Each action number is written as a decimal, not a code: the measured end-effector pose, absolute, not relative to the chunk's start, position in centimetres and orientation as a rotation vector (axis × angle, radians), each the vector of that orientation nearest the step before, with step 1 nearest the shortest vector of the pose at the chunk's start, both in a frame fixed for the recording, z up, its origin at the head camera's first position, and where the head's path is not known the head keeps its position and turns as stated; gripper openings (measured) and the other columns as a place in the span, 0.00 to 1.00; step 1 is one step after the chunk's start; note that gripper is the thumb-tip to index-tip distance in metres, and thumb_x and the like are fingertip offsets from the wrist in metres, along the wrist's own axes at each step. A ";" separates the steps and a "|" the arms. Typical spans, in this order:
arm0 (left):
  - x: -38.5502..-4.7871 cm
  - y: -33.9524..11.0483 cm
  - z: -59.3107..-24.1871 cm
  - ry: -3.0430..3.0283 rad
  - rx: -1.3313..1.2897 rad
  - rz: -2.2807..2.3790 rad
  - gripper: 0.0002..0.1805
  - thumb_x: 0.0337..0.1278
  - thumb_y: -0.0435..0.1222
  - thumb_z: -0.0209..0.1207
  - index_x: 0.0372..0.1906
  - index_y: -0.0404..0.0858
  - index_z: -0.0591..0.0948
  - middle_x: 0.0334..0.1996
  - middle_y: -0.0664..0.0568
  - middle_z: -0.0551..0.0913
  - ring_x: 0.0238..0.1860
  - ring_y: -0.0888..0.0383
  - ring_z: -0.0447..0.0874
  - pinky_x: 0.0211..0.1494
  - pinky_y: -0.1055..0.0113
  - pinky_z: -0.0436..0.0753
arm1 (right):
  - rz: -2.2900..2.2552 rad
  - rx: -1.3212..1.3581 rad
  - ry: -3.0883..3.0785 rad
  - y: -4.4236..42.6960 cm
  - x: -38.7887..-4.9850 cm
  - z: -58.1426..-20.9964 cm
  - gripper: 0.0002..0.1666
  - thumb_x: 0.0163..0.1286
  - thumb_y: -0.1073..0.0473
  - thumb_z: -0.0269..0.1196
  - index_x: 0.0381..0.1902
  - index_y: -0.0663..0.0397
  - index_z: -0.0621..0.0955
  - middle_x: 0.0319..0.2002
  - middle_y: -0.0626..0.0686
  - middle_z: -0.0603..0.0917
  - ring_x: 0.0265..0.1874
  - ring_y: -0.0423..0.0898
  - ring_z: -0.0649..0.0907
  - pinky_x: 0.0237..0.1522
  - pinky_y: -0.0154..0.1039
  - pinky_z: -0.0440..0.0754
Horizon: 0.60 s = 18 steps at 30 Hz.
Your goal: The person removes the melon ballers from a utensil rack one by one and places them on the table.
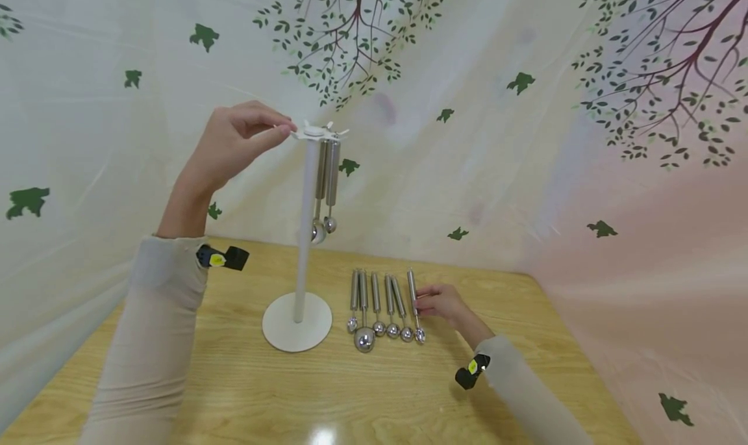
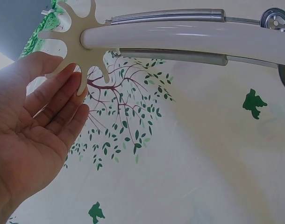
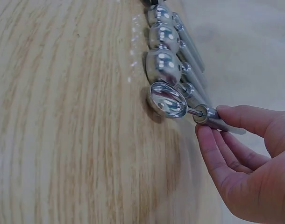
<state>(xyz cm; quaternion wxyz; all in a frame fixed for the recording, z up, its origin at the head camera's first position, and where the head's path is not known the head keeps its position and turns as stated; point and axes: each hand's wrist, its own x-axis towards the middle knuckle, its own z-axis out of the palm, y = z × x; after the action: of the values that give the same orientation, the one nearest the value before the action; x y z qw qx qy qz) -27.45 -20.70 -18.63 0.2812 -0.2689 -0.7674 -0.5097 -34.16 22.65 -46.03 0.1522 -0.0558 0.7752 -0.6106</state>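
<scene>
A white utensil stand [image 1: 305, 237] rises from a round base, with a ring of prongs at its top. My left hand [image 1: 234, 139] pinches one of those prongs, as the left wrist view shows with the prong ring [image 2: 76, 39] between thumb and fingers. Two steel scoops [image 1: 332, 178] hang from the stand's far right side. At the right end of a row on the table, my right hand [image 1: 441, 303] grips the handle of a metal scoop [image 1: 411, 289]. Its bowl [image 3: 168, 100] faces up in the right wrist view, beside the other scoops.
Several more steel scoops [image 1: 376, 295] lie side by side between the stand and my right hand, one with a larger bowl [image 1: 365, 340]. The wooden table [image 1: 263, 393] ends at a pale curtain [image 1: 403, 204] printed with leaves and branches.
</scene>
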 end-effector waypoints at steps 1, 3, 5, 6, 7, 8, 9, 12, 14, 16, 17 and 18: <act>-27.5 -20.7 -18.6 -2.055 -0.720 -1.369 0.11 0.65 0.34 0.66 0.47 0.32 0.88 0.41 0.64 0.86 0.48 0.64 0.83 0.56 0.78 0.80 | -1.758 -0.157 2.228 22.6 -34.1 -46.1 0.24 0.66 0.75 0.64 0.58 0.84 0.73 0.34 0.53 0.90 0.32 0.42 0.89 0.44 0.41 0.91; -27.5 -20.7 -18.7 -2.055 -0.718 -1.370 0.11 0.65 0.34 0.66 0.47 0.32 0.88 0.41 0.64 0.86 0.48 0.64 0.83 0.57 0.78 0.81 | -1.767 -0.138 2.235 22.5 -34.2 -46.3 0.23 0.66 0.76 0.64 0.57 0.84 0.74 0.33 0.53 0.90 0.32 0.42 0.89 0.43 0.41 0.91; -27.4 -20.6 -18.7 -2.055 -0.714 -1.367 0.11 0.66 0.34 0.65 0.47 0.32 0.88 0.42 0.63 0.86 0.48 0.63 0.83 0.58 0.78 0.81 | -1.766 -0.127 2.244 22.3 -34.2 -46.4 0.23 0.65 0.76 0.64 0.56 0.85 0.75 0.32 0.53 0.90 0.32 0.42 0.89 0.42 0.41 0.91; -27.4 -20.6 -18.7 -2.054 -0.714 -1.368 0.11 0.66 0.34 0.65 0.47 0.32 0.88 0.42 0.63 0.86 0.48 0.63 0.83 0.58 0.78 0.81 | -1.762 -0.121 2.254 22.2 -34.1 -46.4 0.23 0.65 0.76 0.64 0.56 0.85 0.75 0.32 0.54 0.90 0.32 0.43 0.89 0.42 0.40 0.91; -27.4 -20.6 -18.7 -2.054 -0.714 -1.367 0.11 0.66 0.34 0.65 0.47 0.32 0.88 0.42 0.63 0.86 0.49 0.63 0.83 0.58 0.78 0.81 | -1.762 -0.114 2.258 22.1 -34.1 -46.4 0.23 0.65 0.76 0.65 0.56 0.85 0.75 0.33 0.56 0.90 0.32 0.43 0.89 0.41 0.40 0.91; -27.4 -20.6 -18.7 -2.053 -0.714 -1.368 0.11 0.66 0.34 0.65 0.47 0.32 0.88 0.42 0.63 0.86 0.49 0.63 0.83 0.59 0.78 0.81 | -1.755 -0.103 2.267 22.1 -34.1 -46.4 0.22 0.65 0.76 0.65 0.56 0.84 0.76 0.34 0.56 0.90 0.32 0.43 0.89 0.41 0.39 0.91; -27.3 -20.6 -18.8 -2.054 -0.711 -1.361 0.11 0.66 0.34 0.65 0.47 0.32 0.88 0.42 0.63 0.86 0.49 0.63 0.83 0.59 0.78 0.81 | -1.746 -0.098 2.278 22.0 -34.0 -46.4 0.22 0.65 0.75 0.66 0.55 0.83 0.76 0.35 0.58 0.90 0.32 0.43 0.89 0.41 0.39 0.91; -27.3 -20.6 -18.8 -2.050 -0.711 -1.356 0.11 0.66 0.34 0.65 0.47 0.31 0.88 0.42 0.63 0.86 0.49 0.63 0.83 0.59 0.77 0.80 | -1.708 -0.082 2.319 21.7 -33.8 -46.3 0.23 0.65 0.74 0.66 0.56 0.82 0.77 0.38 0.60 0.90 0.32 0.42 0.88 0.40 0.39 0.90; -27.3 -20.5 -18.8 -2.050 -0.707 -1.349 0.11 0.66 0.34 0.65 0.47 0.31 0.88 0.42 0.63 0.86 0.49 0.63 0.83 0.60 0.77 0.80 | -1.685 -0.059 2.342 21.5 -33.8 -46.3 0.23 0.66 0.72 0.67 0.56 0.81 0.77 0.39 0.61 0.90 0.32 0.41 0.87 0.40 0.38 0.90; -27.3 -20.4 -18.8 -2.050 -0.704 -1.346 0.11 0.66 0.34 0.65 0.47 0.31 0.88 0.42 0.63 0.86 0.50 0.63 0.83 0.60 0.76 0.80 | -1.677 -0.043 2.355 21.4 -33.8 -46.3 0.23 0.65 0.72 0.67 0.56 0.81 0.77 0.40 0.61 0.89 0.32 0.41 0.87 0.40 0.38 0.90; -27.3 -20.4 -18.8 -2.051 -0.703 -1.347 0.11 0.66 0.34 0.65 0.47 0.31 0.88 0.42 0.63 0.86 0.50 0.63 0.83 0.60 0.76 0.80 | -1.678 -0.029 2.359 21.4 -33.8 -46.4 0.23 0.65 0.72 0.67 0.56 0.80 0.78 0.40 0.62 0.89 0.32 0.41 0.87 0.40 0.39 0.90; -27.3 -20.4 -18.8 -2.050 -0.703 -1.349 0.11 0.66 0.34 0.65 0.47 0.31 0.88 0.42 0.63 0.86 0.50 0.63 0.83 0.61 0.75 0.80 | -1.678 -0.019 2.363 21.3 -33.8 -46.4 0.22 0.65 0.72 0.67 0.56 0.80 0.78 0.41 0.62 0.89 0.32 0.41 0.87 0.41 0.39 0.90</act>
<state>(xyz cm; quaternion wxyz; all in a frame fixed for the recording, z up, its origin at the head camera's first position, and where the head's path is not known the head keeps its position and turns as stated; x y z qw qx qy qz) -27.29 -20.40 -18.85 0.2900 -0.2635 -0.7686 -0.5058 -33.76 21.35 -46.40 0.1212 -0.0065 0.8093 -0.5748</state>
